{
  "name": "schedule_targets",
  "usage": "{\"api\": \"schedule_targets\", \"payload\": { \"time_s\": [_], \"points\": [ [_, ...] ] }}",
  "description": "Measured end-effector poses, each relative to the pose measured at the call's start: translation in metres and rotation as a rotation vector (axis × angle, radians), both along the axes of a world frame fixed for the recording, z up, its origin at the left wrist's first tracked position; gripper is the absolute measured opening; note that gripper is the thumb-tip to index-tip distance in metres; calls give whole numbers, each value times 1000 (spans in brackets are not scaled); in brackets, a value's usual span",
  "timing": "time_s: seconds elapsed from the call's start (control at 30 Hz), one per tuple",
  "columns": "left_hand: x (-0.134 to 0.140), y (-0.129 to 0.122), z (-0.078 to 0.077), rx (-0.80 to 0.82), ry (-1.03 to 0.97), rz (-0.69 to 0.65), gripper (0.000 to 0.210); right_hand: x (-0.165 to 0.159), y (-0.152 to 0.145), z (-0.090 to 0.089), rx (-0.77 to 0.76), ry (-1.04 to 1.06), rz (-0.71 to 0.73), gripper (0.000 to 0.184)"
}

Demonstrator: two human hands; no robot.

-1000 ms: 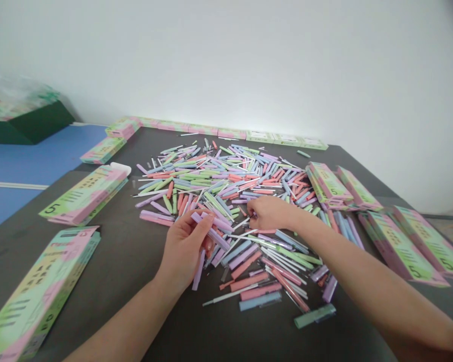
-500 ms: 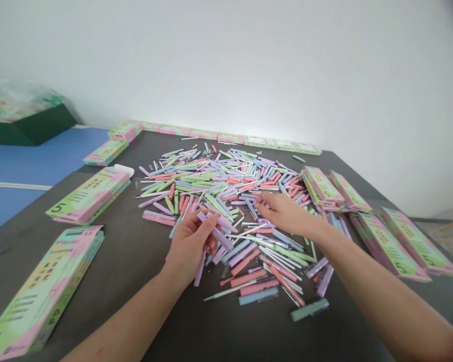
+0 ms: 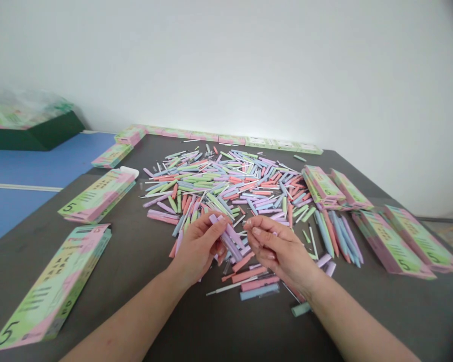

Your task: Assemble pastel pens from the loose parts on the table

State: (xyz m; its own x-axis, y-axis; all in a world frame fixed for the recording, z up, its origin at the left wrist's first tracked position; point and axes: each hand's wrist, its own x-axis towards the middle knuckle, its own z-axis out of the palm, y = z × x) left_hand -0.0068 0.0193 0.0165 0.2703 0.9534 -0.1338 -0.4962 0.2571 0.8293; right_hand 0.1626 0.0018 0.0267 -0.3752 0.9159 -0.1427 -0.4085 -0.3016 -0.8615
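Note:
My left hand (image 3: 198, 246) is closed around a few purple pen parts (image 3: 231, 243), pinched between thumb and fingers and pointing down to the right. Close beside it, my right hand (image 3: 287, 251) has its fingers curled together. A speck of purple shows at those fingers, but what they hold is mostly hidden. Both hands are over the near part of a wide heap of loose pen parts (image 3: 211, 177) in purple, green, blue and coral, with white refills among them. Just below the hands lie a blue pen cap (image 3: 259, 291) and a dull green cap (image 3: 301, 308).
Printed pen boxes (image 3: 53, 286) lie along the left of the dark table (image 3: 219, 332). More boxes (image 3: 394, 241) lie at the right, beside a group of assembled-looking pens (image 3: 340, 236). Boxes (image 3: 232, 139) line the back edge. A dark green bin (image 3: 33, 131) stands at far left.
My right hand has come back from the heap toward my left hand and now nearly meets it. My left hand keeps the purple pen parts and has shifted slightly right.

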Motion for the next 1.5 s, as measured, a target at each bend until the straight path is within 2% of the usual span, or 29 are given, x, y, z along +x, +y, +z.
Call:
{"api": "schedule_targets", "payload": {
  "time_s": [0.17, 0.3, 0.5, 0.8, 1.03, 1.2, 1.4, 1.5],
  "points": [
    [-1, -3, -9, 74, 101, -110, 27, 3, -2, -16, 20, 7, 10, 16],
    [-1, -6, -12, 133, 155, -167, 25, 4, -5, -22, 11, 8, -6, 18],
    [-1, -6, -8, 159, 216, -154, 24, 4, -6, -22, 60, -37, -14, 19],
    [0, -9, -8, 145, 295, -118, 30, 3, -8, -25, 214, -276, -50, 22],
    [0, -6, -12, 68, 271, -117, 30, 2, -8, -25, 206, -307, -70, 24],
    [-1, -5, -9, 94, 327, -128, 30, 2, -6, -24, 226, -414, -95, 24],
    [-3, -4, -10, 93, 271, -227, 27, 0, -6, -18, 172, -379, -60, 23],
    [-2, -4, -9, 55, 260, -232, 28, 0, -5, -19, -5, -189, -84, 22]
  ]
}}
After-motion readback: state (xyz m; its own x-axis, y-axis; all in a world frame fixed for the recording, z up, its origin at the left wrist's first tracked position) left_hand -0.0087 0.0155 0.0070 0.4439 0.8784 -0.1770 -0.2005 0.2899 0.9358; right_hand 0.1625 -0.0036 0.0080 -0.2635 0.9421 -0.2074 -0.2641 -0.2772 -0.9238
